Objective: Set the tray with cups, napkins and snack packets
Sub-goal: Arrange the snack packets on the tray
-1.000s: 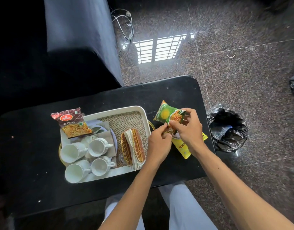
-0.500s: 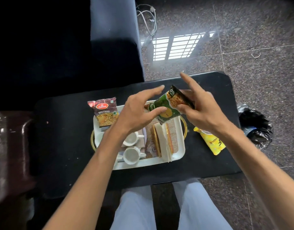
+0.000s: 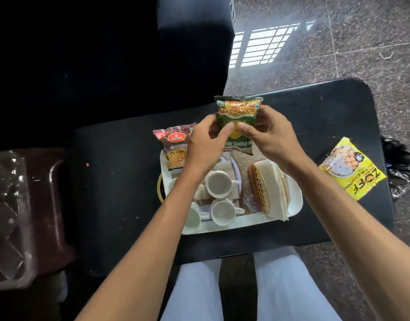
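Note:
A white tray point(image 3: 295, 200) sits on the black table point(image 3: 120, 181). Over its far edge I hold a green snack packet point(image 3: 237, 112) upright, my left hand point(image 3: 205, 144) pinching its left side and my right hand point(image 3: 272, 137) pinching its right side. A maroon mixture packet point(image 3: 173, 144) leans at the tray's far left corner. Several white cups point(image 3: 219, 185) lie in the tray's left half, partly hidden by my left forearm. White napkins in a gold wire holder point(image 3: 268, 188) lie on a burlap mat in the right half. A yellow packet point(image 3: 352, 170) lies on the table to the right.
A dark sofa point(image 3: 192, 49) stands beyond the table. A brown stool with clear plastic point(image 3: 18, 216) is at the left. A bin with a black bag point(image 3: 400, 167) stands off the table's right end. My legs are under the near edge.
Both hands carried the green packet from the table's right side to above the tray's far edge and turned it upright. Both hands now pinch its sides; the view shifted left.

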`<state>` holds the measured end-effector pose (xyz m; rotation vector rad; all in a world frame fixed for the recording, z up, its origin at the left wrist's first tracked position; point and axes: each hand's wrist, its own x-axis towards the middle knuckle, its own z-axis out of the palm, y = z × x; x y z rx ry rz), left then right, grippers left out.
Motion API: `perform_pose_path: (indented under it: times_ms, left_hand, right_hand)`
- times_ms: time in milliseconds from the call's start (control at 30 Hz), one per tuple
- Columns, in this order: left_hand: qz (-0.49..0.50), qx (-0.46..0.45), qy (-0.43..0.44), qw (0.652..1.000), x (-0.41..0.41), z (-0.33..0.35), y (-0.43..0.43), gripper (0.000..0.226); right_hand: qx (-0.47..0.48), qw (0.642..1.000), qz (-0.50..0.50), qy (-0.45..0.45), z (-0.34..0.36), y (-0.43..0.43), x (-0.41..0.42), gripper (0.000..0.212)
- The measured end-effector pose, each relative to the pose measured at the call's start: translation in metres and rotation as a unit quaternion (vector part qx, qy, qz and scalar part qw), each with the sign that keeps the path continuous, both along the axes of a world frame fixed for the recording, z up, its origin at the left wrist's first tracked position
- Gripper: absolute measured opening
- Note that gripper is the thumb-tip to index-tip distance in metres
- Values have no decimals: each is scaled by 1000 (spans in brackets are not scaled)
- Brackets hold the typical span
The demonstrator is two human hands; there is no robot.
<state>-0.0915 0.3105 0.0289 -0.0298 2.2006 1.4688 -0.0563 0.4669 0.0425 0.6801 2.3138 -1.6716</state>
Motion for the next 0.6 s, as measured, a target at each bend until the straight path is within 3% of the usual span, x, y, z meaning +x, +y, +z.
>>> perform_pose_path:
  times_ms: [200, 333, 600]
  left_hand:
    - [110, -42, -66, 991, 12, -21, 4, 38]
    - [127, -48, -116, 984, 18, -29, 6, 43]
    - [122, -78, -104, 984, 35, -34, 8, 41]
  right_hand:
    - [55, 996, -2, -64, -28, -10, -6, 46]
    - [48, 993, 18, -103, -40, -14, -6, 45]
    - [97, 989, 37, -105, -54, -22, -3, 44]
